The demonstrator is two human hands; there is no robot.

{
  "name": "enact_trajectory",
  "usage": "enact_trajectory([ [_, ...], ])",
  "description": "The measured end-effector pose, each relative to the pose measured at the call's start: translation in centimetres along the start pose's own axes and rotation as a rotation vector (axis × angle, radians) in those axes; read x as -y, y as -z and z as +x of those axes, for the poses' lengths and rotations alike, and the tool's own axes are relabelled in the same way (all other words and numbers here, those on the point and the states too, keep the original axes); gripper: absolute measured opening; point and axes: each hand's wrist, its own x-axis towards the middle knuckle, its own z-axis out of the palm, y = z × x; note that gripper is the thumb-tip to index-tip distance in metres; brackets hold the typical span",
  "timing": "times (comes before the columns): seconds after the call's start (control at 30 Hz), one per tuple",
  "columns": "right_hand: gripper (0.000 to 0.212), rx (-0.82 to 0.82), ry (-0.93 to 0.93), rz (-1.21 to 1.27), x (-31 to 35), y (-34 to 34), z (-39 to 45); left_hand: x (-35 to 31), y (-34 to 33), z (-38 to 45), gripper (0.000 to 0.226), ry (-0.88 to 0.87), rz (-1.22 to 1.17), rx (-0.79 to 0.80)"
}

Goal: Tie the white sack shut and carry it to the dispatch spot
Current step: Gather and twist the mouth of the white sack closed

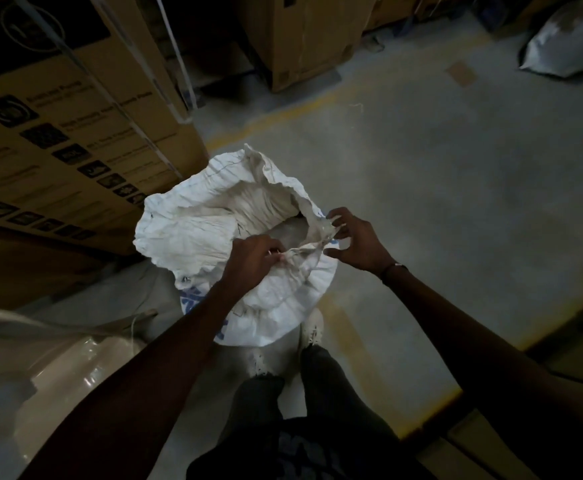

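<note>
- Head view, looking down: white sack [213, 216] standing on the grey concrete floor [439, 188], just in front of the person's feet, mouth gaping wide and not tied.
- Blue print showing on the sack's near side, low down; letters too crumpled to read.
- Left hand [253, 261] at the near rim of the sack's mouth, fingers closed together, pinching a gathered twist of the white fabric.
- Right hand [355, 242] at the right rim of the mouth, fingers curled and pinching another bunch of the sack's edge; thumb held out apart below it.
- Short stretch of rim pulled taut between the two hands.
- Dark band [394, 270] round the right wrist.
- Far rim of the sack standing up in a peak, inner folds pale and creased; contents not made out.
- Two light shoes [312, 329] just behind the sack, the right one touching its base; dark trousers above them.
- Large cardboard box [85, 140] with rows of black printed symbols close to the sack's left side, strapped with pale bands.
- More cardboard boxes [303, 39] farther back, well apart from the sack.
- Faded yellow line [283, 114] painted on the floor beyond the sack, another stretch running near the right foot.
- Silvery grey bag [567, 43] lying on the floor at far upper right, well apart from everything else.
- Glossy pale wrapped bundle [75, 362] at lower left, near the left arm; nature unclear.
</note>
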Motion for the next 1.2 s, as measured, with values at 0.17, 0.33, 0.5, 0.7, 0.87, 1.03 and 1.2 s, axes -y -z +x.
enact_trajectory([
  [0.17, 0.078, -0.026, 0.056, -0.049, -0.4, 1.7, 2.3, -2.0, 2.5, 3.5, 0.016, -0.094, 0.206, -0.149],
  [0.33, 0.027, -0.004, 0.217, -0.129, -1.3, 4.2, 5.0, -4.1, 4.6, 8.7, 0.014, -0.241, 0.131, -0.159],
  [0.5, 0.019, 0.046, 0.231, -0.115, -3.3, 7.0, 7.1, -4.7, 4.5, 13.1, 0.012, -0.238, 0.096, 0.047],
  [0.7, 0.030, -0.003, 0.016, 0.187, -5.5, 6.4, 7.6, -5.7, 4.1, 13.8, 0.005, -0.129, -0.089, 0.065],
  [0.87, 0.100, -0.132, -0.369, 0.861, -6.2, 3.9, 6.0, -5.2, 2.7, 13.8, 0.006, 0.000, -0.209, -0.031],
  [1.03, 0.095, -0.129, -0.382, 0.891, -6.1, 0.7, 5.1, -5.0, 2.3, 14.2, 0.005, 0.062, -0.261, -0.065],
  [1.2, 0.073, -0.098, -0.295, 0.644, -4.6, -0.6, 7.5, -4.9, 1.9, 14.9, 0.006, 0.134, -0.320, -0.032],
])
